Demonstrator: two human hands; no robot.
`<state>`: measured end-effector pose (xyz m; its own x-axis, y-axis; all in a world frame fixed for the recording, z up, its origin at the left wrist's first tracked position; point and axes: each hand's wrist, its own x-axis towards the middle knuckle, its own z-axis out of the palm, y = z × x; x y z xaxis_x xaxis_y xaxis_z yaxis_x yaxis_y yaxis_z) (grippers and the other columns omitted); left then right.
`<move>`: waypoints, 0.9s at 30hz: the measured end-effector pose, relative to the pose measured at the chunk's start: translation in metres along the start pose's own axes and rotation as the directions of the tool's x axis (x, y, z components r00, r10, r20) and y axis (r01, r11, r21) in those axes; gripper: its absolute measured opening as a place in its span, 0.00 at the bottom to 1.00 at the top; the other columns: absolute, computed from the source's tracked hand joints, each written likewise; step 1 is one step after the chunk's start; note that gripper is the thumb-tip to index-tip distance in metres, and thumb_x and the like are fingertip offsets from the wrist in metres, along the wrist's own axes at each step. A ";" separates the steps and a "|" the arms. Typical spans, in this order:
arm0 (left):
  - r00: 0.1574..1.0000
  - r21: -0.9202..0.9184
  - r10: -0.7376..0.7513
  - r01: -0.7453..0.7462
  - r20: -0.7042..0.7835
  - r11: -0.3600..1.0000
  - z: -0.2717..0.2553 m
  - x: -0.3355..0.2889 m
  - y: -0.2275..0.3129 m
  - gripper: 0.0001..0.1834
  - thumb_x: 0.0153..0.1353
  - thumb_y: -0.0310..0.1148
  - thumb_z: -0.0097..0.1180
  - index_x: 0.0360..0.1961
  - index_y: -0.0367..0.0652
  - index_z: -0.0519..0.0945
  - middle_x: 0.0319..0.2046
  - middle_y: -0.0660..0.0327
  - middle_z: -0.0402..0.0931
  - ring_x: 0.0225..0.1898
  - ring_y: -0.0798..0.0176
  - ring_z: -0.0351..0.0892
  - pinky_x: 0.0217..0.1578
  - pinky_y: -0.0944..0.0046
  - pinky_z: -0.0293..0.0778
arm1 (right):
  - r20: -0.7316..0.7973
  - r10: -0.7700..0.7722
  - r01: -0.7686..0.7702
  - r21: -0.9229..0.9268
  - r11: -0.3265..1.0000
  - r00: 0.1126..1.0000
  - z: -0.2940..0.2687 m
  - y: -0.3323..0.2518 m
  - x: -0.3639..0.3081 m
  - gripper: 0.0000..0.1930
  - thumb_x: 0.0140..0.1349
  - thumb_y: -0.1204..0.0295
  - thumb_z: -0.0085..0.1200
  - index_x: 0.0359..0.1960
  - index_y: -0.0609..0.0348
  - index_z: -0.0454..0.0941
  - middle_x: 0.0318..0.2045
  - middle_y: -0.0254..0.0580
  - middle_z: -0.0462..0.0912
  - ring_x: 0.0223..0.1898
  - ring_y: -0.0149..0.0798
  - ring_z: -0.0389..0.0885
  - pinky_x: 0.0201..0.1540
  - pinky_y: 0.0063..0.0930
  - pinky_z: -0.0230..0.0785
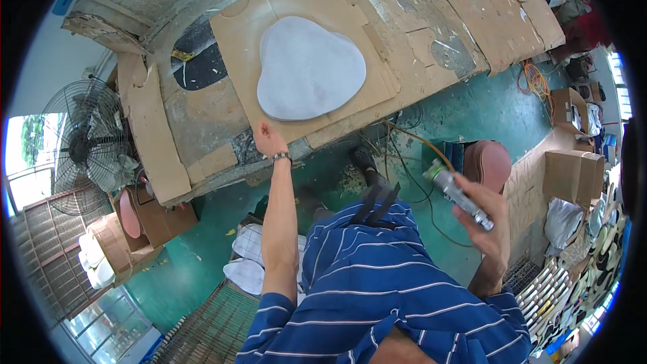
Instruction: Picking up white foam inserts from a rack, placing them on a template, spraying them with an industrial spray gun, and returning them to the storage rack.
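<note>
The white pad (pixel 310 71) is laid just beyond the left hand (pixel 271 140); whether that hand's fingers are together, or touch it, cannot be told. For good control, it is probably best steadied by its rim. 3 blunt lobes are shown: 1 nearest those fingers, 1 pointed away, 1 rightward; the long axis, only slightly longer, seems directed near-left to far-right. It is backed by cardboard (pixel 242 27) on the worktop (pixel 195 125). The tool (pixel 453 190) is clasped in the right hand's (pixel 486 212) fingers; its hose (pixel 424 140) should be kept slack.
</note>
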<state>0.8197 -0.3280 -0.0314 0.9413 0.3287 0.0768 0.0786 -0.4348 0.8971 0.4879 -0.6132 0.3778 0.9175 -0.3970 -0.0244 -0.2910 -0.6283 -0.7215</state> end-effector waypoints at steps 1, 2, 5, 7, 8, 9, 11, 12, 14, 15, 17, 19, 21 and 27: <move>1.000 0.054 -0.005 0.006 -0.029 0.999 0.003 0.004 0.009 0.13 0.66 0.27 0.58 0.51 0.38 0.83 0.37 0.58 0.82 0.39 0.62 0.82 0.42 0.62 0.77 | 0.095 0.020 -0.029 0.103 0.994 0.995 0.004 -0.001 -0.002 0.30 0.51 0.85 0.65 0.60 0.64 0.78 0.41 0.54 0.85 0.39 0.46 0.86 0.44 0.29 0.74; 0.997 0.113 -0.053 0.058 -0.049 0.992 0.005 0.008 0.017 0.15 0.64 0.29 0.60 0.51 0.39 0.83 0.38 0.57 0.83 0.41 0.59 0.82 0.44 0.60 0.77 | 0.188 0.030 -0.069 0.203 0.977 0.982 0.008 -0.002 -0.004 0.30 0.51 0.85 0.65 0.60 0.64 0.78 0.40 0.54 0.85 0.38 0.47 0.86 0.43 0.29 0.74; 0.994 0.278 -0.109 0.103 0.003 0.955 0.009 0.014 0.034 0.19 0.59 0.34 0.65 0.51 0.41 0.83 0.38 0.56 0.83 0.42 0.55 0.82 0.46 0.55 0.77 | 0.069 0.076 -0.091 0.255 0.963 0.995 0.026 -0.001 -0.003 0.31 0.49 0.85 0.66 0.61 0.63 0.78 0.39 0.52 0.85 0.36 0.47 0.85 0.42 0.30 0.73; 0.993 0.397 -0.061 0.018 0.097 0.918 0.010 0.015 0.041 0.20 0.57 0.37 0.66 0.51 0.41 0.84 0.39 0.55 0.83 0.43 0.54 0.82 0.46 0.54 0.77 | 0.038 0.058 -0.067 0.272 0.960 0.998 0.029 0.002 -0.002 0.31 0.50 0.84 0.66 0.61 0.63 0.78 0.40 0.52 0.85 0.36 0.46 0.84 0.42 0.30 0.73; 0.982 0.504 -0.035 -0.064 0.185 0.861 0.009 0.015 0.045 0.22 0.56 0.39 0.67 0.50 0.42 0.84 0.39 0.55 0.83 0.43 0.52 0.82 0.47 0.52 0.77 | 0.045 0.051 -0.061 0.272 0.960 0.998 0.028 0.004 -0.002 0.31 0.50 0.84 0.66 0.61 0.63 0.78 0.40 0.52 0.85 0.36 0.46 0.84 0.42 0.30 0.73; 0.981 0.504 -0.033 -0.069 0.192 0.861 0.009 0.014 0.048 0.22 0.56 0.39 0.67 0.50 0.42 0.84 0.39 0.55 0.83 0.43 0.52 0.82 0.47 0.52 0.77 | 0.002 0.060 -0.059 0.249 0.967 0.998 0.026 0.005 -0.003 0.31 0.50 0.84 0.66 0.61 0.63 0.78 0.40 0.52 0.85 0.36 0.46 0.84 0.42 0.29 0.73; 0.974 0.575 0.012 -0.144 0.227 0.805 0.007 0.013 0.053 0.22 0.55 0.40 0.68 0.50 0.43 0.84 0.39 0.55 0.83 0.44 0.52 0.82 0.47 0.51 0.77 | -0.063 0.150 -0.133 0.220 0.966 0.987 0.020 0.007 -0.005 0.32 0.50 0.85 0.66 0.61 0.62 0.78 0.39 0.51 0.85 0.37 0.45 0.84 0.44 0.28 0.73; 0.972 0.558 0.052 -0.174 0.228 0.811 0.006 0.013 0.053 0.22 0.55 0.40 0.68 0.50 0.43 0.84 0.39 0.55 0.83 0.44 0.52 0.82 0.47 0.51 0.77 | -0.071 0.188 -0.167 0.227 0.959 0.980 0.015 0.009 -0.007 0.32 0.50 0.85 0.66 0.61 0.62 0.78 0.39 0.51 0.85 0.37 0.45 0.84 0.44 0.28 0.73; 0.964 0.558 0.042 -0.188 0.264 0.808 0.008 0.018 0.052 0.21 0.54 0.37 0.67 0.50 0.42 0.85 0.38 0.55 0.83 0.43 0.51 0.82 0.47 0.51 0.77 | 0.079 0.150 -0.164 0.230 0.959 0.986 0.000 0.015 -0.008 0.31 0.51 0.84 0.66 0.61 0.62 0.78 0.38 0.50 0.85 0.36 0.43 0.84 0.43 0.28 0.73; 0.963 0.557 0.051 -0.196 0.266 0.807 0.011 0.022 0.048 0.21 0.54 0.37 0.67 0.50 0.42 0.85 0.38 0.55 0.83 0.43 0.51 0.82 0.47 0.51 0.77 | -0.023 0.116 -0.110 0.169 0.979 0.993 0.003 0.016 -0.010 0.30 0.52 0.84 0.65 0.61 0.62 0.78 0.36 0.49 0.84 0.33 0.41 0.82 0.40 0.28 0.72; 0.962 0.609 0.054 -0.214 0.269 0.764 0.015 0.028 0.035 0.23 0.53 0.34 0.67 0.52 0.43 0.83 0.37 0.56 0.83 0.43 0.51 0.82 0.46 0.50 0.77 | -0.044 0.115 -0.108 0.148 0.983 0.992 -0.001 0.019 -0.010 0.30 0.52 0.84 0.65 0.61 0.63 0.78 0.36 0.49 0.84 0.34 0.40 0.82 0.40 0.28 0.71; 0.977 0.391 -0.074 -0.011 0.202 0.920 0.025 0.036 0.022 0.24 0.53 0.33 0.65 0.53 0.43 0.82 0.37 0.55 0.83 0.42 0.50 0.82 0.45 0.48 0.77 | -0.078 0.114 -0.102 0.136 0.985 0.990 0.000 0.022 -0.008 0.30 0.53 0.84 0.65 0.61 0.63 0.78 0.36 0.49 0.84 0.34 0.40 0.82 0.40 0.28 0.71; 0.978 0.108 -0.155 0.140 0.143 0.984 0.043 0.042 0.020 0.24 0.53 0.32 0.63 0.54 0.43 0.80 0.37 0.54 0.83 0.42 0.49 0.83 0.44 0.46 0.77 | -0.056 0.202 -0.183 0.244 0.952 0.978 0.002 0.027 -0.001 0.29 0.54 0.84 0.65 0.61 0.63 0.78 0.37 0.49 0.84 0.36 0.41 0.84 0.41 0.28 0.72; 0.617 -0.631 -0.301 0.773 0.727 0.060 0.081 0.056 0.131 0.26 0.44 0.26 0.50 0.49 0.38 0.78 0.51 0.53 0.78 0.53 0.44 0.78 0.56 0.36 0.74 | 0.063 0.057 -0.074 0.316 0.946 0.996 0.046 0.069 0.036 0.28 0.55 0.82 0.65 0.61 0.64 0.77 0.43 0.53 0.85 0.38 0.43 0.84 0.45 0.29 0.73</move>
<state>0.9093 -0.4343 0.0556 0.7960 -0.2762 -0.5386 0.5253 0.7573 0.3881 0.5130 -0.6397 0.2949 0.9148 -0.3889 -0.1094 -0.2576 -0.3530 -0.8994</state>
